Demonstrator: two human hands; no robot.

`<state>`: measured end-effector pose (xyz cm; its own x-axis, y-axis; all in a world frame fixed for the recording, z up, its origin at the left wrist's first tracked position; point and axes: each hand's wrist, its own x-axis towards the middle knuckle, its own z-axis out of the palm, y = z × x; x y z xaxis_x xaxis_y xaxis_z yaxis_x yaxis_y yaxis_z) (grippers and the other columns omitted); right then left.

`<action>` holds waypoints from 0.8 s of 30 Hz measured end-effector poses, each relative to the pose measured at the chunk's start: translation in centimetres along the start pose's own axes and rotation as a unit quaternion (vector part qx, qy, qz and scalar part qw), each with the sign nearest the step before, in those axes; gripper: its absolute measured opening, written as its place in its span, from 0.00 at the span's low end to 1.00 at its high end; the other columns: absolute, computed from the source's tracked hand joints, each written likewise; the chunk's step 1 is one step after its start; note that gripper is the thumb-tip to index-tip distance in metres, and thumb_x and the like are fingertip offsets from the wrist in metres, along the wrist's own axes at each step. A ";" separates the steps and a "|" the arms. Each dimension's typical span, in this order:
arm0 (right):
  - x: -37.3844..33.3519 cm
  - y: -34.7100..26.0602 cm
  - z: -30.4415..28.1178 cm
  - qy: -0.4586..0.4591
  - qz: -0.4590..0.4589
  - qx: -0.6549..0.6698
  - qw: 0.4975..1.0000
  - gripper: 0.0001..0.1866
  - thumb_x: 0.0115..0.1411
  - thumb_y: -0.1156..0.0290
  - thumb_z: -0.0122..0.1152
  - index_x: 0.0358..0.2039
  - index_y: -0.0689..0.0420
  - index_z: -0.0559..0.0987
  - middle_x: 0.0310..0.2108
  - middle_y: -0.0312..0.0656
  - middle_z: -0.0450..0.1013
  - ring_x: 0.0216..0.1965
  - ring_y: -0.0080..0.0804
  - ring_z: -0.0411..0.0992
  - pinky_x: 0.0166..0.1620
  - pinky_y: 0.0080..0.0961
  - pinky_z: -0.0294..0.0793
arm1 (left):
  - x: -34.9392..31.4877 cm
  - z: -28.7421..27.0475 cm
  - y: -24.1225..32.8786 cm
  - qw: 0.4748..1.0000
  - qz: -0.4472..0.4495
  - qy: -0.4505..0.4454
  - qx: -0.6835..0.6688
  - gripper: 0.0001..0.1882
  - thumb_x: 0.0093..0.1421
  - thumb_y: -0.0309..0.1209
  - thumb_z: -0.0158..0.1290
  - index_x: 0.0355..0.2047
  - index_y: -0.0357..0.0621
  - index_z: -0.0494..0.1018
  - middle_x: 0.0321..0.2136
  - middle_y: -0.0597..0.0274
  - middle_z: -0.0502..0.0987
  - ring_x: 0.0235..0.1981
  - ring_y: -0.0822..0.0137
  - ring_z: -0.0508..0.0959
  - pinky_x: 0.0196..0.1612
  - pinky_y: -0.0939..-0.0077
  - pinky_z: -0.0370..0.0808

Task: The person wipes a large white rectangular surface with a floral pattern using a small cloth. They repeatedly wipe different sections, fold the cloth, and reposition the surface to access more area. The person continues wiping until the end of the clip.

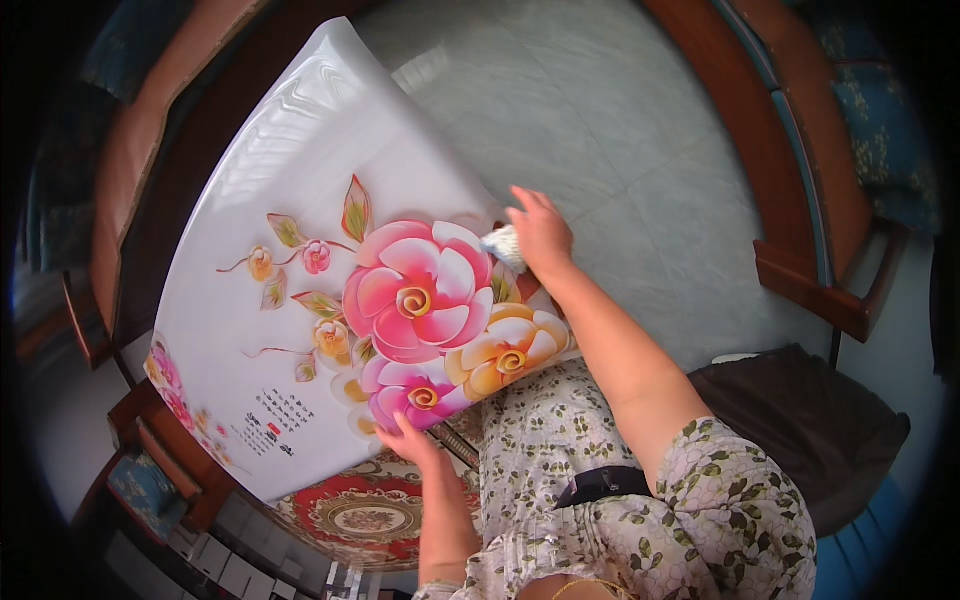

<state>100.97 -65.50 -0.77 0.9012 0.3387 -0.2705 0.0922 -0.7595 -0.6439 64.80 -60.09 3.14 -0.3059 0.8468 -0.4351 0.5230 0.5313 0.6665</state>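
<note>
A glossy white tabletop (230,330), printed with large pink and yellow flowers, spreads across the left and middle of the head view. At its right edge, my right hand (545,235) has a small white cloth (506,247) under its palm side, with a couple of fingers stretched past it. My left hand (412,445) touches the near edge beside the magenta flower. Its fingers are apart, and I see nothing held in them.
Dark wooden seats with blue patterned cushions (880,130) line the right and left sides. Grey tiled floor (640,130) lies beyond the tabletop. A red patterned rug (360,520) is at the near left, and a dark brown cloth or bag (800,430) at my right.
</note>
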 end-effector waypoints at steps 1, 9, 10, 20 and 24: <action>0.3 -1.3 0.4 0.000 -0.038 -0.003 0.999 0.19 0.56 0.61 0.57 0.49 0.49 0.74 0.49 0.36 0.71 0.49 0.39 0.68 0.47 0.36 0.72 | 1.3 1.5 0.8 0.989 0.136 -0.038 0.034 0.35 0.62 0.40 0.50 0.63 0.38 0.51 0.62 0.45 0.54 0.62 0.54 0.57 0.62 0.62 0.54; 1.3 -3.5 2.9 -0.116 -0.019 -0.087 0.989 0.23 0.60 0.53 0.51 0.52 0.51 0.73 0.47 0.37 0.74 0.46 0.43 0.68 0.46 0.37 0.71 | 11.1 15.3 15.1 0.815 0.512 -0.056 0.265 0.33 0.59 0.41 0.54 0.61 0.45 0.58 0.62 0.43 0.54 0.63 0.45 0.55 0.63 0.56 0.51; 1.3 -3.5 3.1 -0.119 -0.019 -0.073 0.990 0.23 0.60 0.53 0.50 0.52 0.51 0.73 0.47 0.37 0.74 0.46 0.43 0.69 0.46 0.37 0.71 | 12.5 16.2 15.7 0.803 0.522 -0.043 0.284 0.33 0.59 0.43 0.53 0.61 0.46 0.58 0.62 0.43 0.54 0.63 0.45 0.55 0.63 0.55 0.51; 1.5 -3.6 2.6 -0.128 -0.036 -0.049 0.990 0.22 0.61 0.55 0.50 0.52 0.52 0.73 0.45 0.39 0.74 0.44 0.46 0.69 0.45 0.40 0.71 | 13.4 21.5 17.3 0.761 0.517 0.021 0.391 0.33 0.61 0.50 0.44 0.63 0.50 0.56 0.65 0.46 0.49 0.66 0.47 0.47 0.64 0.49 0.44; 2.2 -3.4 2.3 -0.183 -0.053 -0.070 0.979 0.24 0.61 0.54 0.49 0.53 0.54 0.71 0.45 0.42 0.74 0.43 0.48 0.69 0.46 0.40 0.71 | 13.1 21.4 17.6 0.769 0.508 0.010 0.389 0.34 0.58 0.50 0.48 0.62 0.49 0.58 0.65 0.45 0.48 0.66 0.46 0.47 0.65 0.49 0.44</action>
<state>101.68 -60.91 -0.85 0.6741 0.5762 -0.4621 0.2564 -0.7693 -0.5852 87.02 -40.12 -3.84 0.5665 0.8198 0.0843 0.8150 -0.5724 0.0897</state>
